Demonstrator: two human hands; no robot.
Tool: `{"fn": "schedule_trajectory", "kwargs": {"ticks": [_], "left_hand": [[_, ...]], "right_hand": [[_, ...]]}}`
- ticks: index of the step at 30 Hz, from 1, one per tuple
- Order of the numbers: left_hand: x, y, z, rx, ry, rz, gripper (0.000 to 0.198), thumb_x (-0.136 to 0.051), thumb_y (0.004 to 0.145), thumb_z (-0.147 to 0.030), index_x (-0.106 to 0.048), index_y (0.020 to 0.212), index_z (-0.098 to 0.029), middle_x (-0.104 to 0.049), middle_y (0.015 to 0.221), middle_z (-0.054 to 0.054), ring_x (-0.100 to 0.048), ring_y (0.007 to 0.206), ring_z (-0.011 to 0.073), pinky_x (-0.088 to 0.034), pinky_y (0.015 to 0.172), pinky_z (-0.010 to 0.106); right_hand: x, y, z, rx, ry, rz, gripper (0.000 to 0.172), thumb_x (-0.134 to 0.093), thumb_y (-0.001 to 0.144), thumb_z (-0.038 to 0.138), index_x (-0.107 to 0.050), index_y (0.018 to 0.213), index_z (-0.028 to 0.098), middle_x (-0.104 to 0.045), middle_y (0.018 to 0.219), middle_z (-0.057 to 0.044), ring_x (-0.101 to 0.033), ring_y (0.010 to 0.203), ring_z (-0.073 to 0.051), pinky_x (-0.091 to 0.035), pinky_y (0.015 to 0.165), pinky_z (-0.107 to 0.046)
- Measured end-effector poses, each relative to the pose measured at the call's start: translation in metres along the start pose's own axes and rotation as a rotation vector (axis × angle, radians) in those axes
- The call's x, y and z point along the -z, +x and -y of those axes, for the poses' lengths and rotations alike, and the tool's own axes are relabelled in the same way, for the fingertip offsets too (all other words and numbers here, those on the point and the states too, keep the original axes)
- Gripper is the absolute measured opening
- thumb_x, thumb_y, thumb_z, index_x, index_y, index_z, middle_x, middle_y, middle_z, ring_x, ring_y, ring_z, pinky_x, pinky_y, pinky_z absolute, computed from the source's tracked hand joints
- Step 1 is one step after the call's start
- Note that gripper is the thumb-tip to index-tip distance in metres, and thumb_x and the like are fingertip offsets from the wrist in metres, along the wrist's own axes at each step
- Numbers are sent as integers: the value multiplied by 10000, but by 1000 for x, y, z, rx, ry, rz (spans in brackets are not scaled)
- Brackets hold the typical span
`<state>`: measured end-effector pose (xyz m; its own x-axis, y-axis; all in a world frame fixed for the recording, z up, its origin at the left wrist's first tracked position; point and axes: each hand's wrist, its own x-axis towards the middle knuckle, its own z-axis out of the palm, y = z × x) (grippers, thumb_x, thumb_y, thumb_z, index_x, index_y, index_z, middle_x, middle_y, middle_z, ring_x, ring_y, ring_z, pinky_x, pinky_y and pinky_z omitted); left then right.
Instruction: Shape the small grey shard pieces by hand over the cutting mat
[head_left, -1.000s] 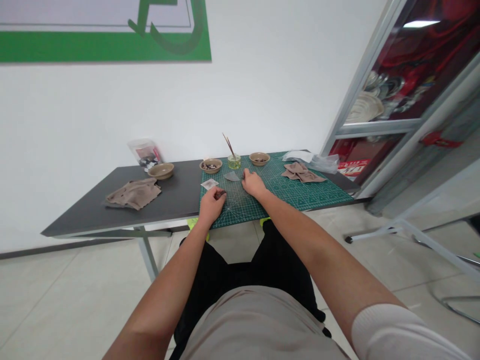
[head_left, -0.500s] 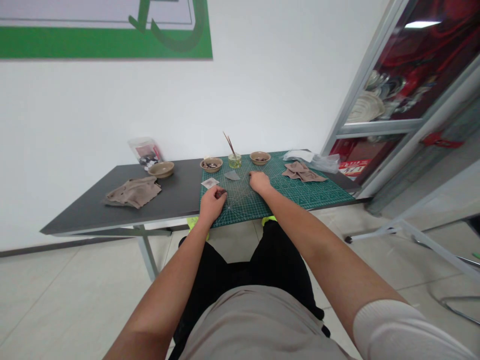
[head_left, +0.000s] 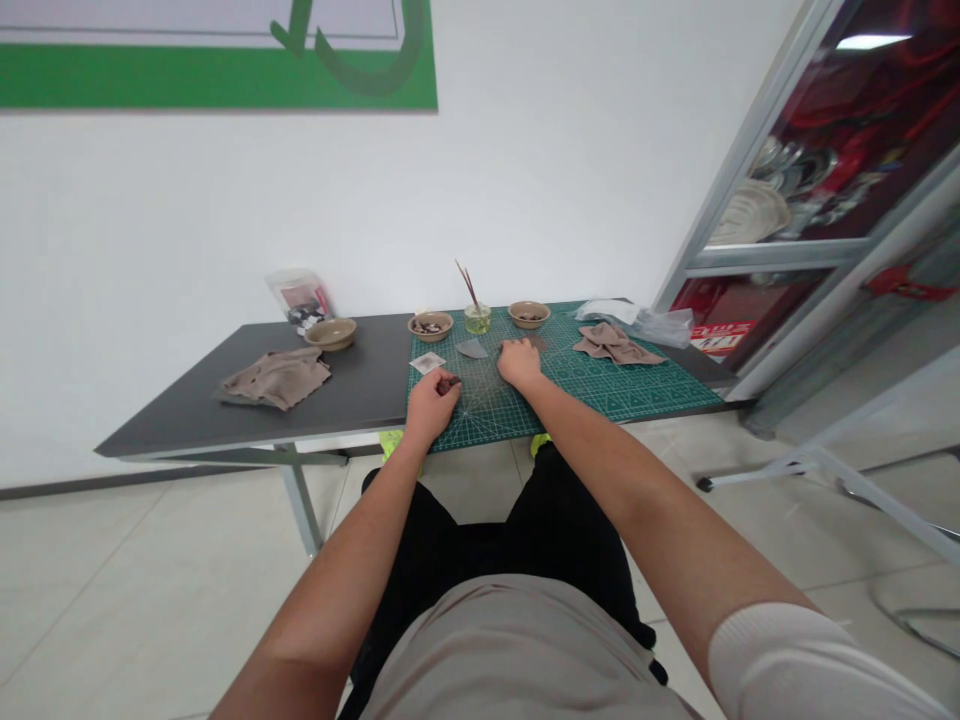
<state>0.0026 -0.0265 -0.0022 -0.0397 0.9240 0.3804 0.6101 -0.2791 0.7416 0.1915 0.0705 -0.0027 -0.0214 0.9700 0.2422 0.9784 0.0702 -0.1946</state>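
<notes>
My left grip (head_left: 431,407) is curled closed, with its fingers pinched on a small dark piece (head_left: 450,384) that pokes out just past the fingertips. From here I can't make out exactly what that piece is. My right grip (head_left: 519,363) is open, palm down with the fingers spread on a green cutting mat (head_left: 622,397), and I see nothing held in it. Right at its fingertips lies a flat brownish piece (head_left: 535,343), partly hidden; I can't tell whether it is touching them or tucked just under them.

Between the two grips and slightly ahead sits a grey fan-shaped piece (head_left: 471,348) on the mat. Just ahead of my left grip lies a small white card (head_left: 427,363). Farther ahead, near the far edge of the mat, a small glass jar (head_left: 477,321) of greenish liquid holds thin sticks, with a tan bowl (head_left: 430,326) of dark bits on its left and another tan bowl (head_left: 529,314) on its right.

Well left of my left grip, the grey table (head_left: 360,390) carries a beige cloth (head_left: 277,379), a third tan bowl (head_left: 331,334) and a clear plastic bag (head_left: 298,298). Right of my right grip, a second beige cloth (head_left: 615,345) lies on the mat.
</notes>
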Motion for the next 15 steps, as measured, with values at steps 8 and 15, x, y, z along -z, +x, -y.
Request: {"fn": "schedule_trajectory", "kwargs": {"ticks": [8, 15], "left_hand": [[-4, 4, 5, -3, -64, 38, 103, -618, 763, -275, -640, 815, -189, -576, 694, -23, -505, 645, 130, -380, 640, 256], [-3, 7, 6, 4, -38, 78, 122, -633, 756, -306, -603, 729, -191, -519, 613, -43, -476, 617, 125, -336, 607, 252]], "right_hand": [[0, 0, 12, 84, 96, -113, 449, -422, 914, 248, -544, 1327, 123, -539, 1395, -169, -453, 1263, -317, -362, 1025, -461], [-8, -6, 38, 303, 136, 17, 473, -501, 922, 408, -576, 1310, 147, -609, 1303, -156, -501, 1204, -312, -386, 1004, -456]]}}
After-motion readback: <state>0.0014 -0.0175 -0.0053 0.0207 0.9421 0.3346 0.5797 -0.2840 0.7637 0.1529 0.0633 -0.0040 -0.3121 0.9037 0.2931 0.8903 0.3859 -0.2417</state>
